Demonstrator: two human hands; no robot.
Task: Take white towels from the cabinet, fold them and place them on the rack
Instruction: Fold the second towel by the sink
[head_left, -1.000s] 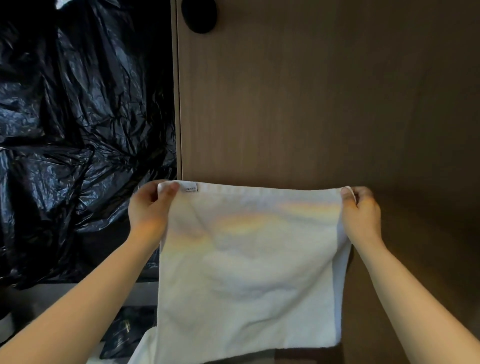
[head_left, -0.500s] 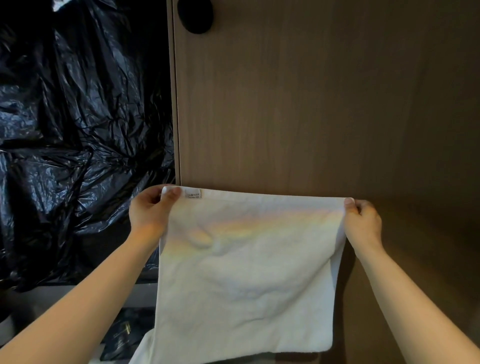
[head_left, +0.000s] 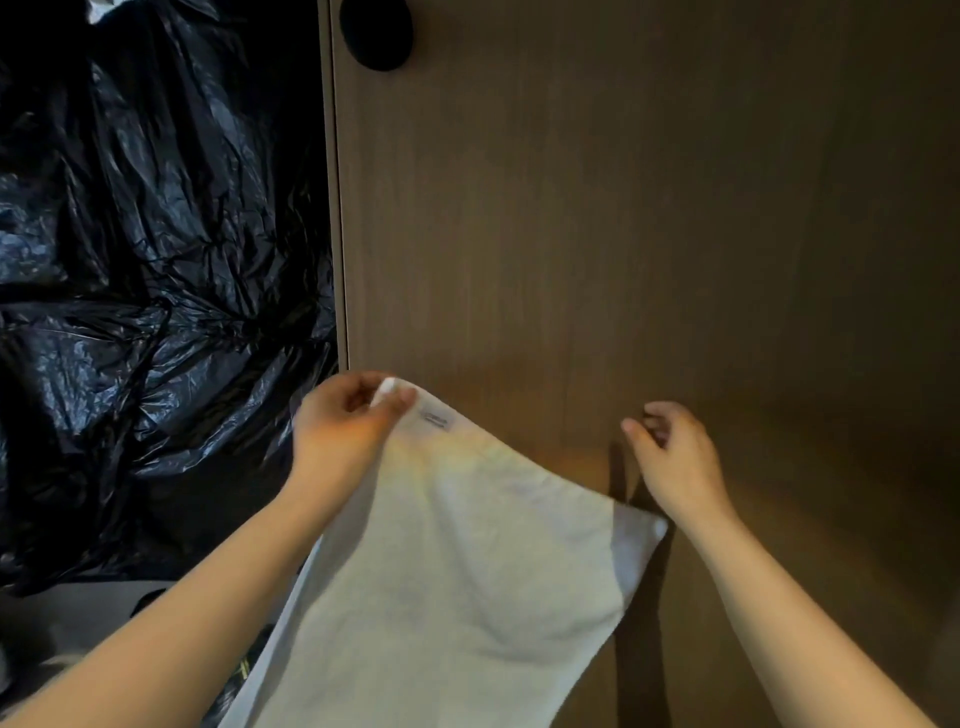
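Note:
A white towel (head_left: 457, 566) hangs in front of a brown wooden cabinet door (head_left: 597, 218). My left hand (head_left: 343, 431) pinches its upper left corner, near a small sewn label, and holds it up. The towel's right side droops down toward its free corner at the lower right. My right hand (head_left: 675, 457) hovers just above that drooping corner with fingers loosely curled and nothing in them. No rack is in view.
Crinkled black plastic sheeting (head_left: 156, 260) fills the left side beside the door's edge. A round black knob (head_left: 376, 34) sits at the top of the door. A pale ledge (head_left: 67, 618) shows at the lower left.
My right hand has let go of the towel's upper right corner, which has dropped down. My left hand still holds its corner and has shifted right.

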